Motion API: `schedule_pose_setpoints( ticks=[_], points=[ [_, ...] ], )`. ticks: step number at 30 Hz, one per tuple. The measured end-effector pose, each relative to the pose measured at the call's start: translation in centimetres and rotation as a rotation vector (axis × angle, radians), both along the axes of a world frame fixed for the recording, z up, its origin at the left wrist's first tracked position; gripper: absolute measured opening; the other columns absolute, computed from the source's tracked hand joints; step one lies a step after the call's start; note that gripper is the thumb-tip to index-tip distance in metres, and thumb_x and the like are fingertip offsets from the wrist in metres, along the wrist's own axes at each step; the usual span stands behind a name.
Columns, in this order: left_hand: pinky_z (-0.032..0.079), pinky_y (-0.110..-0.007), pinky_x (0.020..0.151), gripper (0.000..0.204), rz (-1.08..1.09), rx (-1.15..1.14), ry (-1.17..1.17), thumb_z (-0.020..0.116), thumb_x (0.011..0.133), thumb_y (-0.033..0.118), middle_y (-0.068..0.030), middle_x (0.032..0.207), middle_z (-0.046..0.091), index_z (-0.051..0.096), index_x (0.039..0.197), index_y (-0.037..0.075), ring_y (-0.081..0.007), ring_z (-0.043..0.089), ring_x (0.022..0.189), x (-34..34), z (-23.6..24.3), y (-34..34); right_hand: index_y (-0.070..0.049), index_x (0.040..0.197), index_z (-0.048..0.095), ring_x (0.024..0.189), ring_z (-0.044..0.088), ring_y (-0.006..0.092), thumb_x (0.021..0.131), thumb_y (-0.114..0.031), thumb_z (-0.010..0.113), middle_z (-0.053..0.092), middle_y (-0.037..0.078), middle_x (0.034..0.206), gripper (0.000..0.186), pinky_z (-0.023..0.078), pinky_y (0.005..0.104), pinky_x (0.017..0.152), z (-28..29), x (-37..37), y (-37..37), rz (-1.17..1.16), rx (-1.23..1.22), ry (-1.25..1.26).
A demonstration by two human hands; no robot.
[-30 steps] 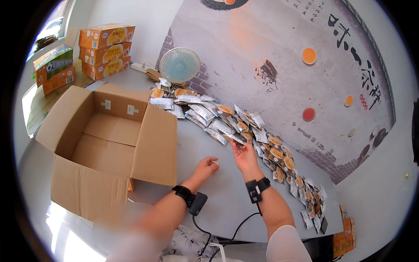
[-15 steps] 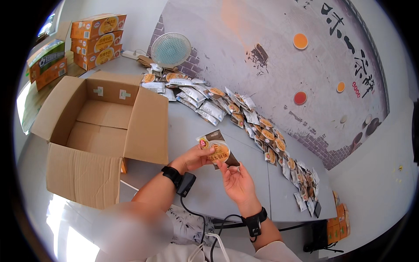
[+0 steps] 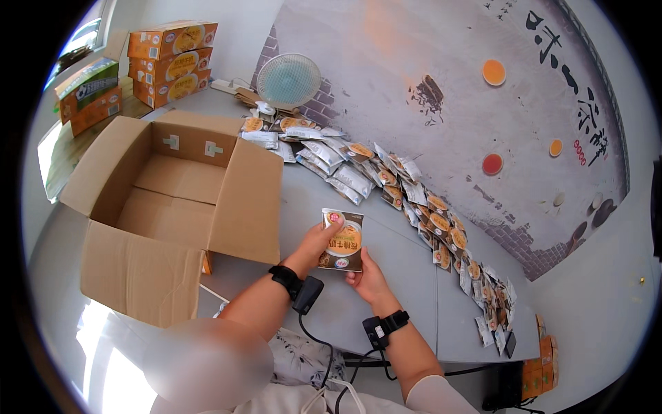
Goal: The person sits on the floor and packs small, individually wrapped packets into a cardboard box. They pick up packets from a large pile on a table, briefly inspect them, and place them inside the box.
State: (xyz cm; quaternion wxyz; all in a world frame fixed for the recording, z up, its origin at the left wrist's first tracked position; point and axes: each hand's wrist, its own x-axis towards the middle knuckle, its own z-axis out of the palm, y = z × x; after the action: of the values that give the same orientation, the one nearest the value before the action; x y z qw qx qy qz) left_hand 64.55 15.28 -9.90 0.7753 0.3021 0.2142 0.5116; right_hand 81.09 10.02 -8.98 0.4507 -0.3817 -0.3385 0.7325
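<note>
1. Head view, nearest: right hand, fingers and thumb gripping the packet's lower right corner.
2. Left hand, fingers grasping the left edge, thumb pressed on the front.
3. Packet, brown and cream, between both hands above the grey surface. Change: slanted half a second ago, now nearly straight; judged steadied, its printed front in plain sight.
4. Open carton, left.
5. Packet heap, beyond the hands.
6. Round basket, behind the heap.
7. Orange boxes, stacked far left.

This looks like a packing room, with an open carton, stacked boxes, sachets.
</note>
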Motion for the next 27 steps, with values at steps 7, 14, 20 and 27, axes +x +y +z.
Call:
schedule_pose_setpoints(
  ticks=[7,14,20,27],
  points=[
    [0.052,-0.03,0.071,0.045,0.24,-0.081,-0.011,0.043,0.092,0.041,-0.0126,0.094,0.063,0.055,0.1,-0.001,-0.0205,0.064,0.082,-0.1,-0.8,1.7,-0.008,0.112,0.046,0.055,0.047,0.007,0.09,-0.02,0.053,0.056,0.0,0.087,0.026,0.038,0.0201,0.048,-0.6,-0.4,1.4,0.11,0.124,-0.161],
    [0.05,-0.03,0.069,0.037,0.378,-0.08,0.173,0.042,0.093,0.031,-0.0118,0.087,0.061,0.056,0.092,-0.003,-0.0174,0.061,0.077,-0.2,-0.8,1.7,-0.006,0.114,0.044,0.056,0.05,0.0071,0.09,-0.017,0.054,0.056,0.0,0.088,0.029,0.043,0.0207,0.048,-1.4,0.5,1.6,0.204,0.159,-0.093],
    [0.053,-0.029,0.067,0.04,0.336,-0.059,0.198,0.042,0.093,0.035,-0.0118,0.088,0.062,0.055,0.095,-0.002,-0.0176,0.063,0.077,-0.4,-1.7,1.9,-0.007,0.118,0.039,0.056,0.053,0.0077,0.088,-0.016,0.057,0.056,0.002,0.088,0.036,0.045,0.0215,0.048,-0.9,0.1,1.2,0.214,0.195,-0.092],
    [0.051,-0.028,0.076,0.039,0.156,0.09,0.28,0.053,0.09,0.027,-0.0115,0.102,0.059,0.045,0.115,-0.002,-0.0168,0.061,0.088,0.4,-0.4,0.8,-0.008,0.12,0.037,0.054,0.052,0.0079,0.086,-0.013,0.059,0.055,0.002,0.087,0.041,0.043,0.0203,0.046,-1.0,0.7,1.7,0.11,0.223,-0.044]
  ],
)
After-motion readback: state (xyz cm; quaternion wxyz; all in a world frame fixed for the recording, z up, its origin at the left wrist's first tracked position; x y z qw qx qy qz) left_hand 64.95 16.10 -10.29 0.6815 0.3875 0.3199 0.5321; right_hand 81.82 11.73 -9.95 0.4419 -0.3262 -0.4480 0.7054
